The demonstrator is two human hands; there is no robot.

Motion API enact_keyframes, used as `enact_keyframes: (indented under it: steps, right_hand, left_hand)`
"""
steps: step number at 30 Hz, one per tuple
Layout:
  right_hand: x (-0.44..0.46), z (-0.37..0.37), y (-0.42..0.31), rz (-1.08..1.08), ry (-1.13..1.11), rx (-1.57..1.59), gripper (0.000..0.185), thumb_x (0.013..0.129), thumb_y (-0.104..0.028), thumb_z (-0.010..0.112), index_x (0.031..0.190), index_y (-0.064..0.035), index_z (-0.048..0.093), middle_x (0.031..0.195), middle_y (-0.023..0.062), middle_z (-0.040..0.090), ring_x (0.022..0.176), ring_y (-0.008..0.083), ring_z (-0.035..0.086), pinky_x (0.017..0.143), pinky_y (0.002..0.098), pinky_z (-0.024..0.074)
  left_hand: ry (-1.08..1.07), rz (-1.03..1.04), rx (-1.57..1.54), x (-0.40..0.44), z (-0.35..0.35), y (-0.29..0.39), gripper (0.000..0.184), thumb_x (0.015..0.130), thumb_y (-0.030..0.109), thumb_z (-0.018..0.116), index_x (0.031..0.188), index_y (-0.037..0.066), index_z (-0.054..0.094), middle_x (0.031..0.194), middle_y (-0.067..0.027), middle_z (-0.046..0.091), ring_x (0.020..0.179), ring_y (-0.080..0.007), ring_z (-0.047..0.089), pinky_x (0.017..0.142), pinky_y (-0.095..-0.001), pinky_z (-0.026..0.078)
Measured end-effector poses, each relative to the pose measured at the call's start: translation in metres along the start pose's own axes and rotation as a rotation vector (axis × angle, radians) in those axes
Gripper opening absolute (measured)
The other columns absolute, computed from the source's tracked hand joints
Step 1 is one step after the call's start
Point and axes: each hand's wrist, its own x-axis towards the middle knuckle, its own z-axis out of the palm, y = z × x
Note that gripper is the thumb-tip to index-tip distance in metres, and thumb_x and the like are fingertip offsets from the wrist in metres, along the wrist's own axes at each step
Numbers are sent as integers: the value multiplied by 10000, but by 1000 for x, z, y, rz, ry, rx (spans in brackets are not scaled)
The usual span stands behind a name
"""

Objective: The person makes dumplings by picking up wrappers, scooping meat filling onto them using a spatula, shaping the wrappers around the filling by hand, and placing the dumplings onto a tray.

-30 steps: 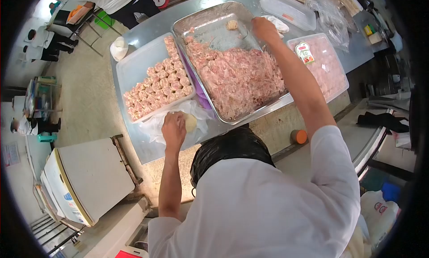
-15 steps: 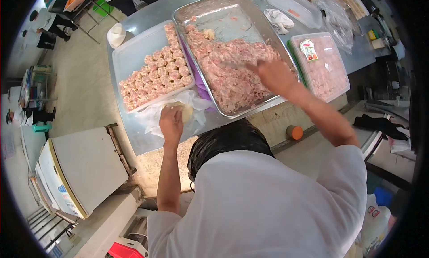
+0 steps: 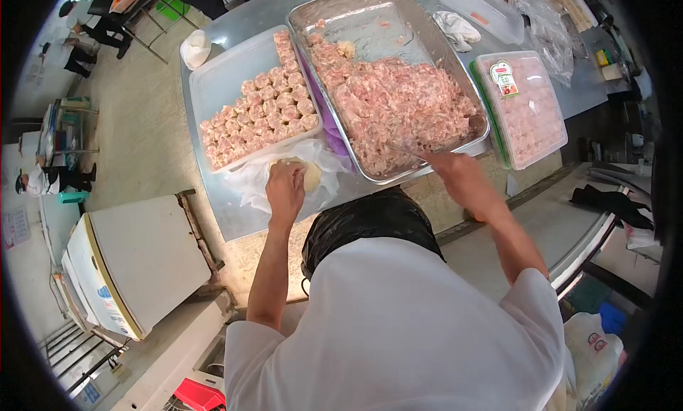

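Observation:
My left hand (image 3: 286, 190) has its fingers bent and pinched at a small pile of round, pale dumpling wrappers (image 3: 311, 175), which rest on a crumpled white plastic sheet (image 3: 245, 187). In my right hand (image 3: 459, 180), closed round the handle, is a thin metal spatula (image 3: 405, 152). Its blade dips into minced meat (image 3: 398, 98) along the near side of a deep metal tray (image 3: 427, 44). Left of that tray, a clear plastic container (image 3: 222, 76) holds rows of open-topped dumplings (image 3: 270, 106).
A lidded box of dumplings (image 3: 533, 112) with a green edge stands right of the tray. White cloths (image 3: 457, 30) (image 3: 196, 49), a clear container (image 3: 484, 12) and plastic bags (image 3: 544, 34) lie on the metal table. Other people (image 3: 99, 28) are at the far left.
My right hand has drawn the spatula from the middle of the meat toward the tray's near edge. My left hand stays at the wrappers, its fingers shifted slightly. The whole view has moved a little.

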Motion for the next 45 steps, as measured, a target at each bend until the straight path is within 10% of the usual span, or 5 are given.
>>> enact_keyframes:
  steps: [6, 15, 22, 32, 45]
  right_hand:
    - [97, 4, 1, -49, 263, -65, 283, 886, -38, 580, 1140, -78, 699, 854, 227, 680, 848, 419, 682, 737, 519, 533]
    - [43, -11, -36, 20, -176, -318, 277, 865, -47, 578, 1113, -83, 694, 862, 205, 701, 858, 387, 708, 747, 518, 563]
    - [44, -45, 90, 219, 60, -105, 526, 805, 71, 514, 1297, -61, 644, 862, 273, 660, 818, 405, 683, 764, 480, 539]
    - [2, -19, 47, 286, 352, 20, 416, 869, -10, 552, 1271, -54, 652, 1028, 259, 698, 968, 420, 688, 800, 492, 560]
    - [-21, 43, -54, 308, 17, -58, 406, 928, -45, 562, 1329, -91, 615, 809, 219, 661, 779, 411, 671, 677, 526, 515]
  left_hand:
    - [21, -67, -25, 5, 2, 5, 159, 827, 3, 694, 975, 56, 667, 871, -125, 628, 826, -320, 620, 716, -436, 492]
    - [116, -71, -70, -3, -4, 7, 200, 842, -19, 664, 1032, 42, 676, 870, -141, 617, 825, -315, 610, 738, -418, 498]
    - [-93, -289, -671, -6, 7, 48, 273, 1004, 112, 616, 1253, 1, 633, 913, -24, 665, 763, -80, 588, 699, -233, 493]
    - [-328, -434, -958, 11, 22, 87, 403, 992, 123, 658, 1335, -46, 531, 962, -85, 660, 811, -111, 629, 723, -245, 520]
    - [-373, -471, -1032, 13, 30, 81, 306, 1015, 20, 549, 1314, -43, 547, 967, -82, 684, 803, -105, 628, 707, -228, 508]
